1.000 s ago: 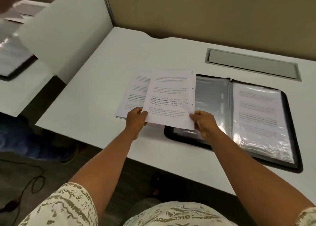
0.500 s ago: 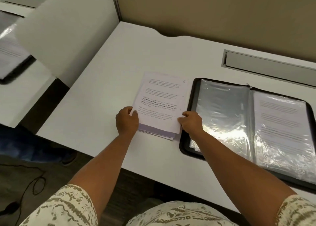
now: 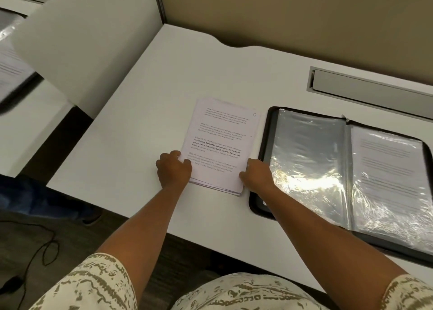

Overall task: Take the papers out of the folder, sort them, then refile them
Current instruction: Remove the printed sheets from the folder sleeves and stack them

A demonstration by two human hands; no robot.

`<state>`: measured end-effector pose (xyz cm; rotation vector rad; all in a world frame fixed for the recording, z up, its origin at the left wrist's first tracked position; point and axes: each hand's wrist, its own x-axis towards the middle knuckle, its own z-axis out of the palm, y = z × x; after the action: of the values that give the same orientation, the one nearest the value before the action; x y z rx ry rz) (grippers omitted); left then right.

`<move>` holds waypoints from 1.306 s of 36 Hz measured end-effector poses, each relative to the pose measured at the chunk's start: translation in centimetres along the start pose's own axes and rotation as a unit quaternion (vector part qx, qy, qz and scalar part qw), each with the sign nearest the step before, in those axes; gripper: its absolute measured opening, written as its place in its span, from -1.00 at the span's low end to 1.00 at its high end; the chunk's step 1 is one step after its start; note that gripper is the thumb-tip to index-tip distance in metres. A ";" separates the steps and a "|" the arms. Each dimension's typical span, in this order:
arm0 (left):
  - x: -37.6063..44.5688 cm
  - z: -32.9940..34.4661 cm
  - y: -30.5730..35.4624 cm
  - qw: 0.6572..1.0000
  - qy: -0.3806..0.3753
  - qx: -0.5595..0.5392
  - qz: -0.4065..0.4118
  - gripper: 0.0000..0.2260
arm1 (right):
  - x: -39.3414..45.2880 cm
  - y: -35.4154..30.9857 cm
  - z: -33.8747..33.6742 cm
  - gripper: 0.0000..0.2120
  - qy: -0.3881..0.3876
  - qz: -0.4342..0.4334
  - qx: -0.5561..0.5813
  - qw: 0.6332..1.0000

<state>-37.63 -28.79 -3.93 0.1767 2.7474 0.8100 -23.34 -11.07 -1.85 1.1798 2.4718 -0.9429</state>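
A stack of printed papers (image 3: pixel 222 141) lies flat on the white desk (image 3: pixel 145 112), left of the folder. My left hand (image 3: pixel 173 169) grips the stack's near left corner. My right hand (image 3: pixel 256 175) holds its near right edge, next to the folder's left rim. The black folder (image 3: pixel 262 202) lies open with shiny clear sleeves. Its left sleeve (image 3: pixel 309 159) looks empty. Its right sleeve (image 3: pixel 389 176) holds a printed sheet.
A grey cable tray lid (image 3: pixel 372 89) is set into the desk behind the folder. A white divider panel (image 3: pixel 89 44) stands at the left, with a second desk and another folder (image 3: pixel 11 75) beyond it. A black cable (image 3: pixel 42 251) lies on the floor.
The sheet that both hands held up has come down onto the stack at the left. Both hands now hold the stack's near corners, squared up on the desk.
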 end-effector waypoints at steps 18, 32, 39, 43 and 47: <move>-4.5 2.4 4.9 0.969 0.007 -0.043 0.242 -0.80 | -3.7 6.7 -5.5 -0.62 0.121 0.005 0.136 0.983; -14.1 9.8 12.7 0.925 -0.152 -0.070 0.341 -0.82 | -9.7 18.8 -10.4 -0.54 0.189 0.061 0.151 0.968; -19.8 13.8 17.1 0.876 -0.208 -0.023 0.433 -0.82 | -11.7 26.8 -11.9 -0.28 0.171 0.210 0.011 0.962; -22.3 15.6 19.4 0.871 -0.225 -0.030 0.435 -0.82 | -12.8 30.2 -12.3 -0.16 0.168 0.275 0.002 0.947; -24.0 17.6 20.7 0.848 -0.268 -0.001 0.457 -0.72 | -13.7 32.9 -12.3 -0.09 0.168 0.317 -0.013 0.933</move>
<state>-8.72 -7.01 -1.47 1.5319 2.0243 0.7768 11.28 3.91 -0.85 2.0903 2.0552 -0.5494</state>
